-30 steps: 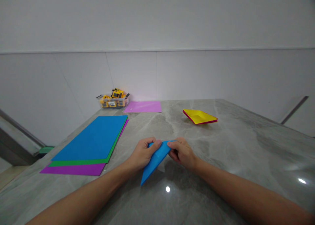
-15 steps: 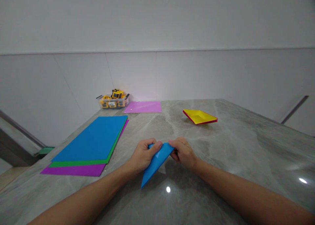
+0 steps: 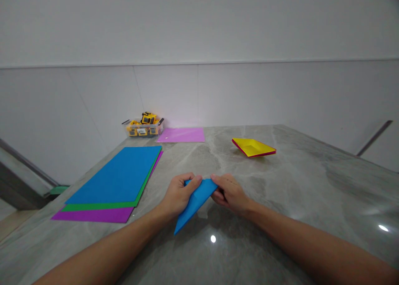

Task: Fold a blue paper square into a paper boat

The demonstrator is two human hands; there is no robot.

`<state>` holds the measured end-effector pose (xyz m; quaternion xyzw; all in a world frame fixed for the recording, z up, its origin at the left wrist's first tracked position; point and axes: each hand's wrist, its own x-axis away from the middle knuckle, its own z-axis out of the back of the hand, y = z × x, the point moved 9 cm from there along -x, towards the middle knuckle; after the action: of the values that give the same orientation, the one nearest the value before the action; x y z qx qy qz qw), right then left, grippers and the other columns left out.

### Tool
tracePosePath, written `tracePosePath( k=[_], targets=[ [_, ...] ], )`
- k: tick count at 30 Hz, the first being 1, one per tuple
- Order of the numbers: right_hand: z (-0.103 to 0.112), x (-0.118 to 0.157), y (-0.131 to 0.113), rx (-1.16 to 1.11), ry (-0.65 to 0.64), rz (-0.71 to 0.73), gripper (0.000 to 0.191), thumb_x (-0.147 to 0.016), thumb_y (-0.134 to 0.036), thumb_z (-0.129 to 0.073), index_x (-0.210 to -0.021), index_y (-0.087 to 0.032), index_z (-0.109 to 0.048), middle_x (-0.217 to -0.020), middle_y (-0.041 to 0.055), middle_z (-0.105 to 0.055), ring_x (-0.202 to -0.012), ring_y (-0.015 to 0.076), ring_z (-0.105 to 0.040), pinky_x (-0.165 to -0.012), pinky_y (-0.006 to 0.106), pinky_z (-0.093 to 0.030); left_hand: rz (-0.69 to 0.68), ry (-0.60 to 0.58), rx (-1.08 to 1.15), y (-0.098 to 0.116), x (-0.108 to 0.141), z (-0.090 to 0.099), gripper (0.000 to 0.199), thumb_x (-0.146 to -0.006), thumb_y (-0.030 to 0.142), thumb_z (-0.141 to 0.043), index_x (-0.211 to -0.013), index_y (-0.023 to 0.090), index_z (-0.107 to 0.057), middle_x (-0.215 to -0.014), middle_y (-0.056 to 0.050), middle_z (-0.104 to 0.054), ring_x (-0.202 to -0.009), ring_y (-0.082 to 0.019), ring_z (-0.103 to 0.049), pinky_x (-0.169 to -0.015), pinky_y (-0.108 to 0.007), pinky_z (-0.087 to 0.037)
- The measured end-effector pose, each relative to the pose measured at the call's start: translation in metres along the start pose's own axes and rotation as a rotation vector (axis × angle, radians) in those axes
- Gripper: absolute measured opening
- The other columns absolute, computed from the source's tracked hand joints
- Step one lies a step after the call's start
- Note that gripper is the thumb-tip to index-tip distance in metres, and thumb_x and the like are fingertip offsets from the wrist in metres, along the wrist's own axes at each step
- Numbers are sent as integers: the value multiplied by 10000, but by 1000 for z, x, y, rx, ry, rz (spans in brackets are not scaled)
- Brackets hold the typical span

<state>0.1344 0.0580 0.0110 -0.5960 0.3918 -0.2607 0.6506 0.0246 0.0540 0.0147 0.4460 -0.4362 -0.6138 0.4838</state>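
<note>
A folded piece of blue paper (image 3: 196, 201) is held just above the grey marbled table, its long point slanting down toward the lower left. My left hand (image 3: 183, 192) grips its left side, thumb on top and fingers curled behind. At the upper right corner, my right hand (image 3: 230, 193) pinches the paper between thumb and curled fingers. The fingertips behind the paper are hidden.
Blue, green and purple sheets (image 3: 118, 177) lie stacked at the left. Folded yellow and red paper (image 3: 253, 147) rests at the back right. A clear box (image 3: 143, 129) of yellow toy vehicles and a pink sheet (image 3: 183, 135) stand near the wall.
Both hands and the blue paper have shifted slightly left. The paper's faces are turned a little differently, with a crease now showing. Both hands keep their hold.
</note>
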Motion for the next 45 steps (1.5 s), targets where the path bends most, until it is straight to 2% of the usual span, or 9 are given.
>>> tracePosePath(
  k=[5,9,15,22,28,31,34,36,45],
  targets=[
    [-15,3,6,115,-81,-52,590,-848,-623,-451,-457,-182,-441,-366,-43,-376,-330,59,-317,-354,212,-226,-37,50,-25,3,2,2,472,-772,581,-576,-553,170,-499,-520,38,-409,-499,-100,-365,-471,-220,-297],
    [-26,9,11,99,-146,-117,544,-842,-602,-479,-494,-185,-445,-390,-47,-393,-336,60,-332,-341,199,-248,-30,9,28,2,3,-4,491,-776,603,-569,-558,166,-514,-525,25,-453,-505,-107,-405,-473,-222,-326],
    [-31,13,9,68,-220,-124,576,-852,-611,-454,-465,-184,-441,-368,-47,-378,-301,53,-308,-316,200,-221,32,-69,144,-3,5,-12,536,-730,670,-590,-571,166,-504,-508,22,-475,-457,-98,-405,-433,-219,-316],
    [-34,11,15,179,-200,-149,504,-852,-551,-489,-508,-184,-453,-422,-42,-424,-354,60,-357,-358,201,-257,9,-14,139,-10,4,-9,457,-803,568,-575,-605,159,-529,-530,18,-487,-488,-110,-449,-457,-223,-341],
    [-23,6,7,250,-105,-57,452,-850,-486,-498,-519,-190,-407,-447,-54,-388,-408,63,-331,-410,210,-258,-47,-21,106,-3,4,-4,412,-773,515,-630,-601,156,-522,-547,37,-436,-516,-90,-388,-459,-197,-313],
    [-23,7,12,239,-102,-148,431,-856,-457,-495,-527,-195,-402,-437,-58,-386,-391,65,-331,-403,209,-260,-67,-60,162,-2,5,-6,420,-746,534,-654,-616,158,-519,-533,41,-438,-492,-86,-387,-442,-190,-306],
    [-30,12,24,227,-167,-269,412,-878,-416,-476,-537,-187,-455,-461,-43,-451,-384,70,-368,-402,206,-281,-73,-80,192,-4,7,-9,428,-767,555,-637,-649,157,-530,-548,18,-498,-496,-104,-456,-459,-197,-358],
    [-34,13,27,237,-209,-289,418,-893,-385,-460,-529,-181,-482,-468,-34,-471,-388,72,-378,-411,206,-292,-70,-93,200,-4,8,-12,420,-780,552,-630,-671,157,-538,-559,8,-522,-504,-114,-489,-466,-202,-381],
    [-30,9,14,326,-163,-155,392,-889,-256,-468,-505,-176,-456,-467,-44,-435,-430,71,-389,-463,203,-322,-189,16,-10,13,14,-1,357,-840,449,-577,-639,154,-560,-554,21,-489,-519,-102,-452,-476,-196,-353]
  ],
)
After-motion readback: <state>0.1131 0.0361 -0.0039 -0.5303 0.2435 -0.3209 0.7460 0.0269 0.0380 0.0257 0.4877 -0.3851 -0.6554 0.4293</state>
